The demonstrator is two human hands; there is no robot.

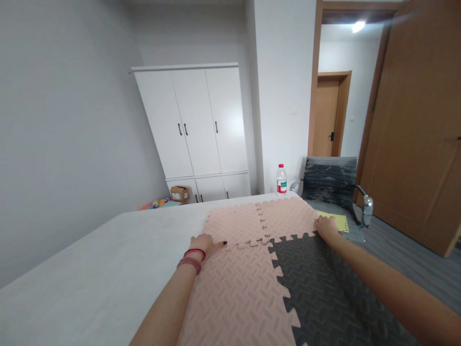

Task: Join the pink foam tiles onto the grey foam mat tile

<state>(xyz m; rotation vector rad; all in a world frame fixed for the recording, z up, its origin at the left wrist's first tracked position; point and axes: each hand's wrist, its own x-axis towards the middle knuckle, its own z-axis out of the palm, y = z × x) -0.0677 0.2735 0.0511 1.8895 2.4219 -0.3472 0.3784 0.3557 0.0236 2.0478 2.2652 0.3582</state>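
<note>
On the white tabletop [118, 259] lie interlocking foam mat tiles with a raised tread pattern. A near pink tile [241, 293] adjoins a black tile [320, 274]. Beyond them are a far-left pink tile [234, 223] and a far-right pink tile [288, 215]. My left hand [202, 243], with two reddish bands at the wrist, is closed at the left edge by the crosswise seam. Its dark-nailed thumb lies on top; the other fingers are mostly hidden. My right hand [327, 227] is closed at the right edge of the far-right pink tile, fingers partly hidden.
A red-capped plastic bottle [281, 179] stands at the table's far edge. Beyond the right edge are an office chair [329, 180] and a yellow sheet [341, 222]. A white cabinet [194, 125], a cardboard box [179, 193] and an open wooden door [414, 125] are farther back.
</note>
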